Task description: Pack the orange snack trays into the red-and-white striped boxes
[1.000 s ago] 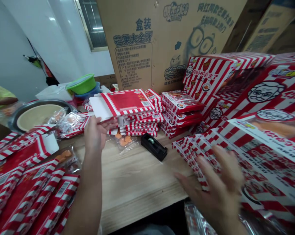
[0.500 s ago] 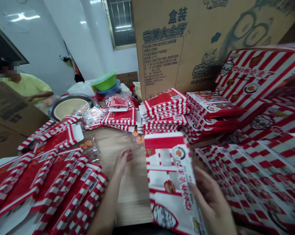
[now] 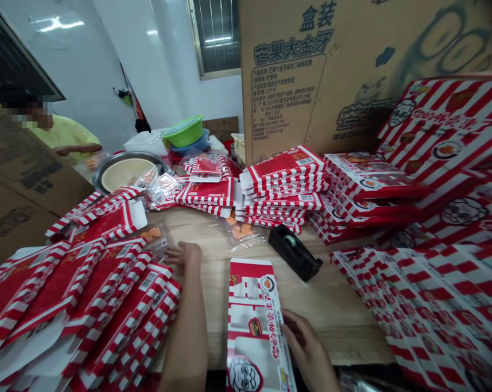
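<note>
My right hand (image 3: 305,340) grips the right edge of a flat red-and-white printed carton (image 3: 252,321) with window cut-outs and a burger picture. The carton stands near the front edge of the wooden table, its printed face towards me. My left hand (image 3: 185,255) is stretched forward over the table, fingers apart and pointing left. Its fingertips are at the edge of a clear packet of orange pieces (image 3: 153,235); whether they touch it I cannot tell. A black tape dispenser (image 3: 295,251) sits beyond the carton on the right.
Striped cartons (image 3: 107,294) lean in a row at left, with more stacks (image 3: 284,174) at the back and flat ones (image 3: 417,305) at right. Another clear packet (image 3: 240,231) lies mid-table. Behind are a metal basin (image 3: 101,177), a green tub (image 3: 184,130), a large cardboard box (image 3: 287,103) and a seated person (image 3: 72,136).
My left hand has moved left to the packet of orange pieces. My right hand has lowered the carton and brought it left, uncovering the tape dispenser. The view has shifted slightly.
</note>
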Motion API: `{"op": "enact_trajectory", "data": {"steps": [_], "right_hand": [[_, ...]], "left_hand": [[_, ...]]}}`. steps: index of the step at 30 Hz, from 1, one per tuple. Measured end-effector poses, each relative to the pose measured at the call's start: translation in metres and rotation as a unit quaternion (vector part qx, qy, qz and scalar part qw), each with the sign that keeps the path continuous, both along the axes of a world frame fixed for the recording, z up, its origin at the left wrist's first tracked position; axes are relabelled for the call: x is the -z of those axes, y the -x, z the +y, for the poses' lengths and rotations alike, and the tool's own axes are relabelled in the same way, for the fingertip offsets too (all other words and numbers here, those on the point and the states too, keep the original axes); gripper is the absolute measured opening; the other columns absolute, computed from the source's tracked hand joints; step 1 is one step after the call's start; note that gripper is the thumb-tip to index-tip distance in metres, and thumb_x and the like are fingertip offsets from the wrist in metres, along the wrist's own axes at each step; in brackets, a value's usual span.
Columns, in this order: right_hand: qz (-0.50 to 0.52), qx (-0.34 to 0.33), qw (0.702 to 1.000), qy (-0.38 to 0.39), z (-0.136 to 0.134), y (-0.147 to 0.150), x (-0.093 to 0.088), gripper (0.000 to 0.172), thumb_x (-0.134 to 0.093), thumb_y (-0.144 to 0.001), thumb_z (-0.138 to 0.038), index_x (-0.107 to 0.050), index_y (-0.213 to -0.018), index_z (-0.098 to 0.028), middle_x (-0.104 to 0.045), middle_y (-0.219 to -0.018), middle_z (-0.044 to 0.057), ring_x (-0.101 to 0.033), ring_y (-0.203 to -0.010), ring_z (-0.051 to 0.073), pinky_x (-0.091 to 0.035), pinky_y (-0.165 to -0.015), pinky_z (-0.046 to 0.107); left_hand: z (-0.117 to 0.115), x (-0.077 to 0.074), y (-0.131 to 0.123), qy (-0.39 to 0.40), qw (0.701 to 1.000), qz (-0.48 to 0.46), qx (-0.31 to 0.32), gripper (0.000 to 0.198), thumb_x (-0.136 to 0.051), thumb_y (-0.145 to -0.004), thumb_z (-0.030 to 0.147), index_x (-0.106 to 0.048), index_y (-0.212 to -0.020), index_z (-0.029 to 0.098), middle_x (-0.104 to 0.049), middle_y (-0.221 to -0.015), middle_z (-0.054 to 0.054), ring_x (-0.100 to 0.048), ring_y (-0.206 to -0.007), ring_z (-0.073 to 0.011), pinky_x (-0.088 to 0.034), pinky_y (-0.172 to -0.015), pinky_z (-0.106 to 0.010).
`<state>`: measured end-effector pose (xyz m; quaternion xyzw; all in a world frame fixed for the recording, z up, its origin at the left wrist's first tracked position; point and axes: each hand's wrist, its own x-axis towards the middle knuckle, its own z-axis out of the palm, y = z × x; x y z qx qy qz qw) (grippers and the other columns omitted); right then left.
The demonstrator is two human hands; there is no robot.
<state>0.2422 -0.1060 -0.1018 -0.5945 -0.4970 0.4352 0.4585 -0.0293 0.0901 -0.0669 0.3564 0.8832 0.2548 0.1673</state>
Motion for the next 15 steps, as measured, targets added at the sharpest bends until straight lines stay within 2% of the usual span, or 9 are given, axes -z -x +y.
{"op": "enact_trajectory", "data": {"steps": [2,7,10,13,15], "right_hand": [[-0.002,-0.014,1.0,0.003,0.001,0.0,-0.002,0.025,-0.058,-0.078,-0.034,-0.068,-0.096,-0.019,-0.069,-0.098,0.011,-0.066,-0.09,0.026,-0.055,-0.078,0.037],[-0.008,-0.054,0.998,0.022,0.004,0.001,0.002,0.028,-0.053,-0.082,-0.034,-0.065,-0.101,-0.018,-0.068,-0.102,0.012,-0.065,-0.095,0.025,-0.053,-0.083,0.036],[-0.019,-0.071,0.997,0.024,0.005,0.002,0.003,0.029,-0.052,-0.082,-0.033,-0.065,-0.104,-0.018,-0.067,-0.105,0.013,-0.064,-0.096,0.024,-0.052,-0.084,0.036],[-0.034,-0.065,0.997,0.023,0.007,0.001,0.0,0.028,-0.052,-0.082,-0.033,-0.066,-0.1,-0.018,-0.068,-0.103,0.012,-0.064,-0.096,0.025,-0.052,-0.084,0.036],[-0.045,-0.049,0.998,0.016,0.01,-0.002,-0.003,0.027,-0.054,-0.08,-0.034,-0.067,-0.098,-0.018,-0.069,-0.1,0.012,-0.065,-0.094,0.025,-0.052,-0.084,0.036]], "left_hand": [[-0.001,0.006,-0.008,0.0,0.999,0.045,-0.013,0.035,-0.055,-0.087,0.03,-0.052,-0.118,0.016,-0.053,-0.123,-0.01,-0.055,-0.107,-0.024,-0.048,-0.087,-0.046],[-0.025,0.023,-0.04,-0.038,0.991,0.117,0.06,0.034,-0.056,-0.086,0.029,-0.053,-0.117,0.015,-0.053,-0.123,-0.009,-0.049,-0.114,-0.0256,-0.04,-0.096,-0.05],[-0.039,0.026,-0.045,-0.053,0.988,0.133,0.063,0.029,-0.057,-0.084,0.026,-0.055,-0.111,0.013,-0.053,-0.121,-0.01,-0.046,-0.116,-0.0265,-0.035,-0.098,-0.051],[-0.04,0.017,-0.04,-0.073,0.987,0.122,0.079,0.015,-0.054,-0.084,0.019,-0.059,-0.096,0.011,-0.058,-0.107,-0.01,-0.05,-0.108,-0.0253,-0.036,-0.095,-0.048],[-0.036,0.0,-0.034,-0.099,0.984,0.104,0.105,0.011,-0.05,-0.082,0.013,-0.06,-0.085,0.011,-0.06,-0.096,-0.012,-0.053,-0.101,-0.0269,-0.038,-0.089,-0.045]]}}
